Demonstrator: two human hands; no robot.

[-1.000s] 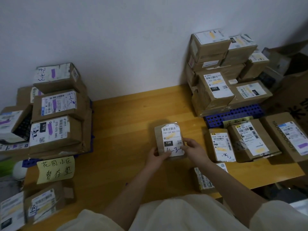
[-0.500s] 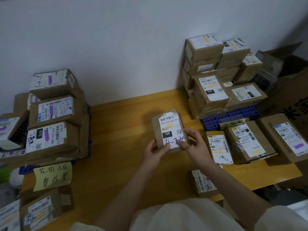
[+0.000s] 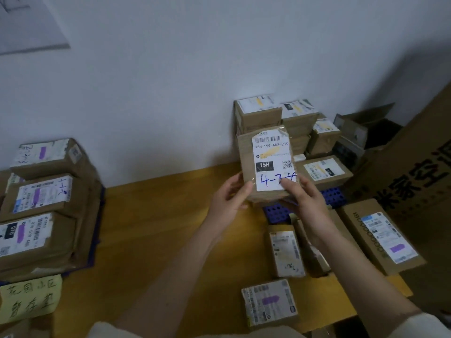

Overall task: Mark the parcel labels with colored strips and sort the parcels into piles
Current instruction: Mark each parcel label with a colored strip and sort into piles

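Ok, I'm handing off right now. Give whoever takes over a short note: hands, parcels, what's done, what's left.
Left hand and right hand both grip the held parcel, lifted above the table, label marked yellow.
Purple-marked pile on the left; yellow-marked pile at the back right.
Left: set this parcel on a pile, probably the yellow one. Loose parcels at the near right remain unsorted.

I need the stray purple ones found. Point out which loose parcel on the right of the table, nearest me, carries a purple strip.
The small parcel at the table's near edge: purple strip on its label, while the upright one behind it shows none.
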